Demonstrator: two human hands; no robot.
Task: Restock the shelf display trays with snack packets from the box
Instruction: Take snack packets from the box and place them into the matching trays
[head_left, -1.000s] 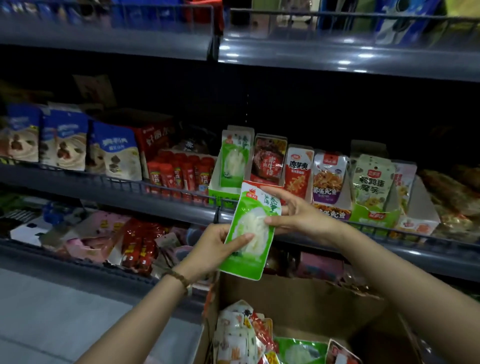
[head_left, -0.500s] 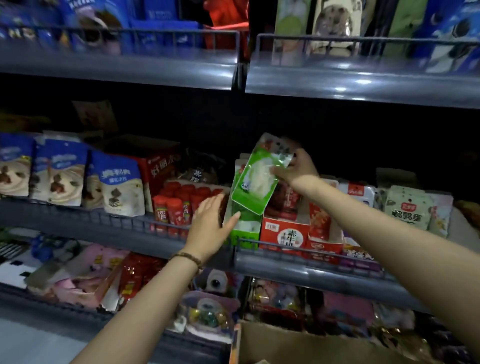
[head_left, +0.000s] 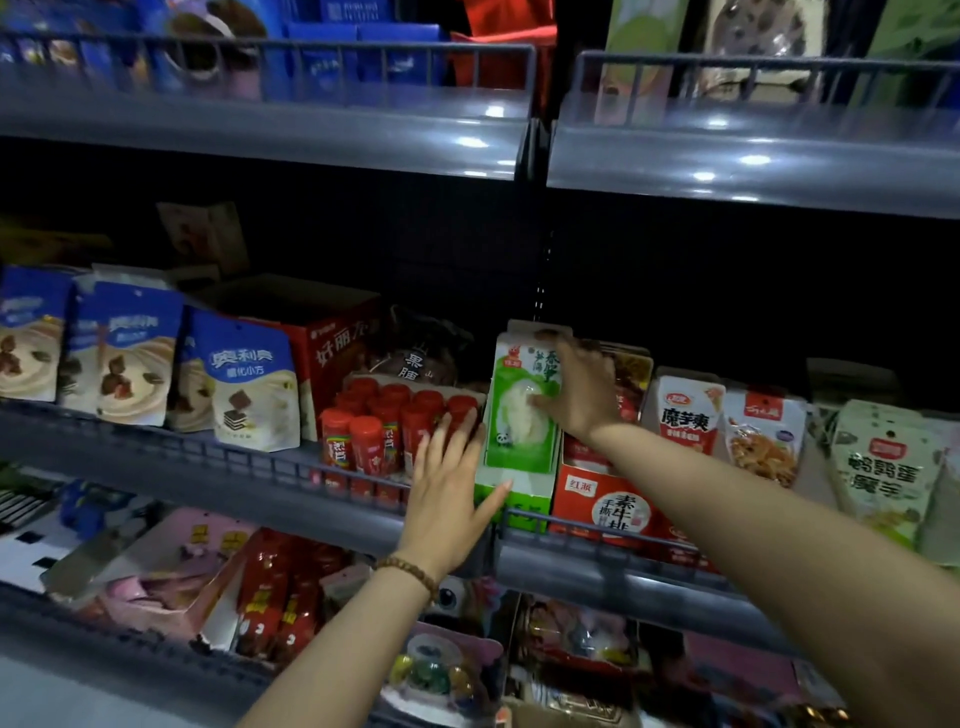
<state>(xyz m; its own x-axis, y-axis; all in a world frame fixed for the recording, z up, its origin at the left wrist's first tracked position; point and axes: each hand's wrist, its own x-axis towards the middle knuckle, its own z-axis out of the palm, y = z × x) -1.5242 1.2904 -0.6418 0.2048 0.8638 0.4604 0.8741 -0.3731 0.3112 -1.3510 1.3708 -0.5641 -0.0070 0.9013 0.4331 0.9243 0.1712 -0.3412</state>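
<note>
While I watch the head cam from my desk, both arms are reaching up and forward at the middle shelf (head_left: 234, 467). The right arm comes in long from the lower right corner, nearly straight, wrist bent a little. The right hand (head_left: 576, 384) is clamped on the green packet (head_left: 522, 410): fingers hooked over its top edge, thumb pressed flat on the front, right on the white window bit. The packet stands upright inside the green tray (head_left: 514, 493), which sits at the front of the shelf against the wire rail.

The left arm comes up from the bottom middle, with a bead bracelet (head_left: 410, 569) on the wrist. The left hand (head_left: 449, 488) is spread wide and gripping nothing, palm facing the shelf, back of the hand toward the camera. Its fingers point up along the tray's left side, in front of the red tubes (head_left: 395, 421), and the thumb tip touches the tray's front wall. I can't tell if the palm itself presses on the rail or just hangs in front of it.

So the hands are apart but close, one on each side of that tray. A red tray (head_left: 608, 499) sits touching it on the right, partly behind the right forearm. Blue and white bags (head_left: 249, 384) stand further left.
</note>
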